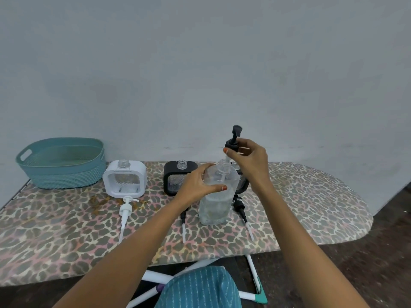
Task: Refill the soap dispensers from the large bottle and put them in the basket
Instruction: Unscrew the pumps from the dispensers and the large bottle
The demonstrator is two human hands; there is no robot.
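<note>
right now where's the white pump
In the head view the white pump lies flat on the leopard-print board, left of centre, just in front of the white dispenser, its tube pointing toward the camera.

We stretch both bare forearms forward, converging. Our left hand curls round the shoulder of the large bottle, thumb lying across its front. Our right hand is higher, wrist bent, thumb and fingertips pinching the black pump.
</note>
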